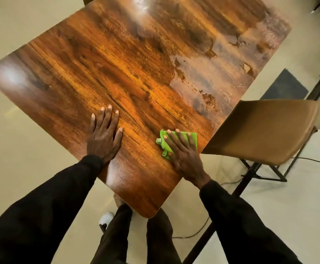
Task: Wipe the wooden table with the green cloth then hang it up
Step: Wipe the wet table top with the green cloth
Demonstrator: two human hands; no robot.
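The wooden table (pixel 102 60) fills the upper middle of the head view, one rounded corner pointing toward me. A folded green cloth (pixel 191 138) lies near the table's right edge. My right hand (pixel 184 153) presses flat on the cloth with straight, spread fingers. My left hand (pixel 103 134) rests flat on the bare wood to the left of the cloth, fingers straight. A wet, glossy film with streaks and droplets (pixel 208 77) covers the far right part of the tabletop.
A tan chair (pixel 260 130) on a dark metal frame stands close to the table's right edge, beside the cloth. Cables (pixel 193 234) run over the pale floor under it. A dark mat (pixel 285 86) lies on the floor beyond the chair.
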